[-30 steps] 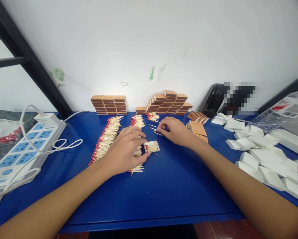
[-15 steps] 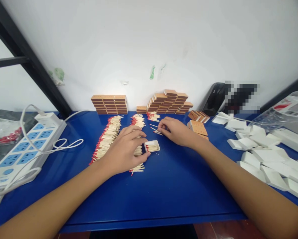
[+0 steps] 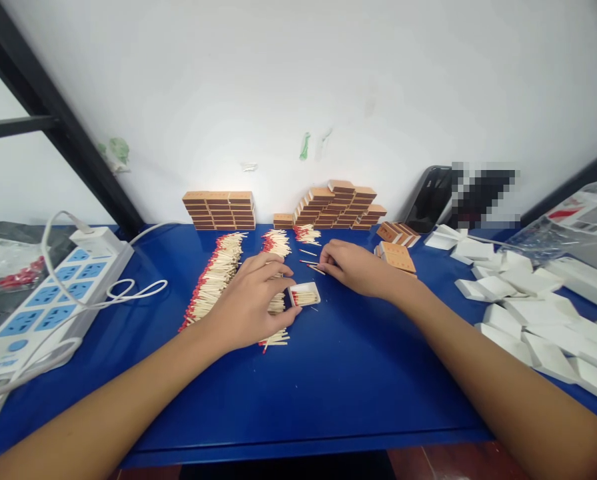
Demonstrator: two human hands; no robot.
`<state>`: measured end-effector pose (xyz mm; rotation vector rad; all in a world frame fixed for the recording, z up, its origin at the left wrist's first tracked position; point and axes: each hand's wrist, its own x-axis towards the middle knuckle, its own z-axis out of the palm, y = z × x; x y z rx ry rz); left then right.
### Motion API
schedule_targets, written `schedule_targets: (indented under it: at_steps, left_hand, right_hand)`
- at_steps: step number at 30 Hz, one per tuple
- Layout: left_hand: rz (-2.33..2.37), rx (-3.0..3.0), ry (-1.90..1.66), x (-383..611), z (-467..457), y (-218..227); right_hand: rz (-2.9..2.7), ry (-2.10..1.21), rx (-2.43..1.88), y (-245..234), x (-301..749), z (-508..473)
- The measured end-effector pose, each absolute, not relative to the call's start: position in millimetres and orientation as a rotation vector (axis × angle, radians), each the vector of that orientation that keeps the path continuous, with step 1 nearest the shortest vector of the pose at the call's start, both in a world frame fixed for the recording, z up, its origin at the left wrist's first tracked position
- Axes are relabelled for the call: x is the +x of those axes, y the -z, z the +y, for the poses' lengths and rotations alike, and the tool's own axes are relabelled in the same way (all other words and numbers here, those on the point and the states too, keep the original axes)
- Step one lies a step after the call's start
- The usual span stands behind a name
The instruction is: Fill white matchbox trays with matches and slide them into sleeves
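Note:
My left hand (image 3: pixel 258 293) grips the left end of a small white matchbox tray (image 3: pixel 316 292) between thumb and fingers. Matches (image 3: pixel 304 298) with red heads lie inside that tray. Just up and to the right, my right hand (image 3: pixel 346 265) is closed in a pinch at a matchstick (image 3: pixel 317 269) on the table. A couple of other loose matches lie beside its fingertips, one of them a loose match (image 3: pixel 307 253) a little farther back. Under and behind my left hand runs a row of matches (image 3: pixel 277 243), partly hidden by the fingers.
A longer row of matches (image 3: pixel 213 287) lies left, a small pile of matches (image 3: pixel 306 233) behind. Stacked matchboxes (image 3: pixel 219 211) and more matchboxes (image 3: pixel 338 203) line the wall. White empty-looking trays (image 3: pixel 543 317) spread at right. A power strip (image 3: pixel 53 293) with cables sits left on the blue table (image 3: pixel 298 400).
My right hand has shifted slightly down, and the loose matches by its fingertips have changed position and angle. My left hand and the tray stay in place.

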<state>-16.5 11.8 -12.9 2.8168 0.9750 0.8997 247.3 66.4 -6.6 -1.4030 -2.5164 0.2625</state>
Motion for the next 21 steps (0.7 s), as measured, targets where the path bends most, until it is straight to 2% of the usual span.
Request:
schedule_targets:
  at_steps: [8,15,21]
  left_hand:
    - [0.976,2.806,-0.9,-16.6,12.7,13.5]
    - [0.974,2.818,-0.902,-17.1,12.3,13.8]
    - [0.963,2.812,-0.928,-15.8,12.0,13.4]
  right_hand:
    - [-2.378,-0.34,-1.459,-1.5,254.5,64.3]
    - [-2.303,-0.333,-1.307,0.0,249.1,63.3]
    - [-1.978,-0.589,-1.332,0.9,244.4,64.4]
